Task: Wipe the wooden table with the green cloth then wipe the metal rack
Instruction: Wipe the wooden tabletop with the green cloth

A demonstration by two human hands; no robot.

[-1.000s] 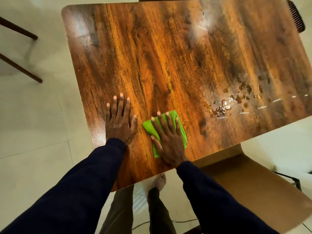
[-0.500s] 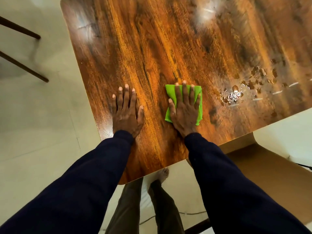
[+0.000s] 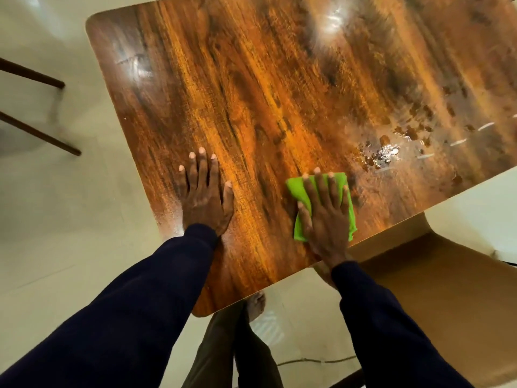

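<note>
The wooden table point(image 3: 279, 88) has a glossy brown top and fills the upper part of the head view. A folded green cloth point(image 3: 298, 191) lies flat on it near the front right edge. My right hand point(image 3: 326, 214) presses down on the cloth with straight, spread fingers. My left hand point(image 3: 204, 194) rests flat on the bare wood to the left, palm down, apart from the cloth. A patch of spilled liquid point(image 3: 383, 152) glistens just beyond and to the right of the cloth. No metal rack is in view.
A brown cardboard sheet point(image 3: 436, 289) lies on the pale tiled floor at the lower right, under the table's edge. Dark chair legs point(image 3: 33, 77) stand at the far left. My legs and a bare foot point(image 3: 256, 303) show below the table's near corner.
My right hand has slid the green cloth to the right along the front edge, closer to the spill. My left hand has stayed flat on the table. The camera has shifted slightly.
</note>
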